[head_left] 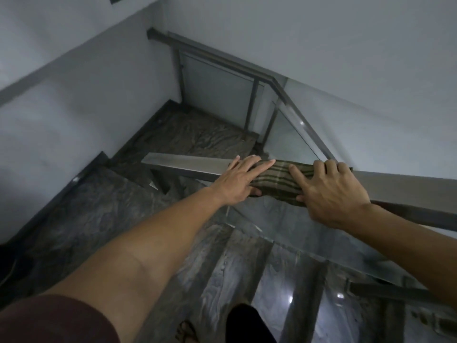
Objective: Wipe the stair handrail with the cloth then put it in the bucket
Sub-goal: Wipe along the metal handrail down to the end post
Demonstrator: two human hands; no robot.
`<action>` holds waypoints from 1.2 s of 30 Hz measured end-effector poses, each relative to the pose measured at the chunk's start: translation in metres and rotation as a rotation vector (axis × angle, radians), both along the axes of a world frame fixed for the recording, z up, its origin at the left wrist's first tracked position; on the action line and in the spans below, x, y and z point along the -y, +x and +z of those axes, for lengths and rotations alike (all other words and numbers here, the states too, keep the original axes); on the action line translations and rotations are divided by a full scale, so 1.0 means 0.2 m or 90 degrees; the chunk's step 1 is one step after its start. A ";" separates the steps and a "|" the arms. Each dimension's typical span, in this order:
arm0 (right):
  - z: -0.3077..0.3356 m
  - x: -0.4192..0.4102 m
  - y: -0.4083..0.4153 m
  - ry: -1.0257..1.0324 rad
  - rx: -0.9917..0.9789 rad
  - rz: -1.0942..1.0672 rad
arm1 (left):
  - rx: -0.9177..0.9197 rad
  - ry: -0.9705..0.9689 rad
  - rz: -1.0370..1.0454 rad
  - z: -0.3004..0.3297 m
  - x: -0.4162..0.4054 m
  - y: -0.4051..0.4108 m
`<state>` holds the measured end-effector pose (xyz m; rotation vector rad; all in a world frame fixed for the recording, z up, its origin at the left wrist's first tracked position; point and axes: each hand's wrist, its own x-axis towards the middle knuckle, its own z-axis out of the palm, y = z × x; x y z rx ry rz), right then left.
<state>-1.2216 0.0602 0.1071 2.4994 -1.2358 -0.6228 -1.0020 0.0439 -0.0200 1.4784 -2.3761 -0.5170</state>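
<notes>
A flat steel handrail [188,164] crosses the view from mid-left to the right edge. A green and beige striped cloth [279,180] is draped over its top, wrapping down the near side. My left hand [237,180] lies on the cloth's left end, fingers stretched along the rail and thumb under it. My right hand [331,191] presses on the cloth's right end with fingers spread over the rail. No bucket is in view.
Dark marble steps [103,209] turn down to the left toward a landing [197,134]. A glass panel [286,134] sits under the rail, and a lower rail section [222,58] runs down along the far wall. My foot [185,331] in a sandal stands on a step.
</notes>
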 end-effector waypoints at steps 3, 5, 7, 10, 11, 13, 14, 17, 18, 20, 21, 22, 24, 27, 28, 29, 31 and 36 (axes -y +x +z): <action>-0.19 0.04 0.26 -0.017 -0.008 0.000 | -0.011 -0.022 -0.005 -0.20 0.07 0.26; -0.30 0.08 0.44 -0.011 -0.013 -0.002 | -0.011 -0.029 0.000 -0.32 0.10 0.43; -0.40 0.12 0.59 -0.012 -0.015 -0.004 | -0.024 -0.031 0.009 -0.44 0.13 0.58; -0.54 0.16 0.79 -0.015 -0.016 -0.013 | -0.027 -0.025 0.002 -0.57 0.17 0.78; -0.58 0.18 0.87 -0.013 -0.013 -0.016 | -0.031 -0.022 0.005 -0.62 0.19 0.86; -0.68 0.22 1.05 -0.009 -0.012 -0.009 | -0.032 -0.021 0.015 -0.73 0.23 1.03; -0.74 0.25 1.14 -0.005 -0.011 -0.004 | -0.032 -0.019 0.017 -0.78 0.24 1.11; -0.91 0.29 1.37 0.018 -0.002 -0.003 | -0.033 -0.014 0.009 -0.95 0.29 1.36; -0.97 0.33 1.46 0.009 -0.010 0.000 | -0.029 -0.028 0.008 -1.01 0.32 1.46; -1.05 0.35 1.59 0.014 -0.006 -0.003 | -0.030 -0.014 -0.004 -1.09 0.35 1.59; -1.10 0.35 1.65 0.016 -0.005 -0.011 | -0.035 -0.014 -0.006 -1.13 0.36 1.66; -1.14 0.37 1.70 0.007 -0.003 -0.011 | -0.041 -0.023 -0.006 -1.17 0.37 1.71; -1.21 0.39 1.80 0.001 0.007 -0.020 | -0.028 -0.029 -0.028 -1.22 0.41 1.81; -1.33 0.40 1.93 -0.013 0.027 -0.043 | -0.031 -0.053 -0.054 -1.34 0.46 1.95; -1.38 0.40 1.96 -0.033 0.024 -0.044 | -0.040 -0.054 -0.067 -1.39 0.48 1.99; -1.42 0.41 2.01 -0.045 0.028 -0.045 | -0.054 -0.048 -0.079 -1.43 0.49 2.04; -1.47 0.43 2.10 -0.049 0.016 -0.048 | -0.134 -0.024 -0.078 -1.52 0.52 2.11; -1.47 0.44 2.19 -0.074 0.002 -0.102 | -0.276 0.040 -0.112 -1.60 0.56 2.17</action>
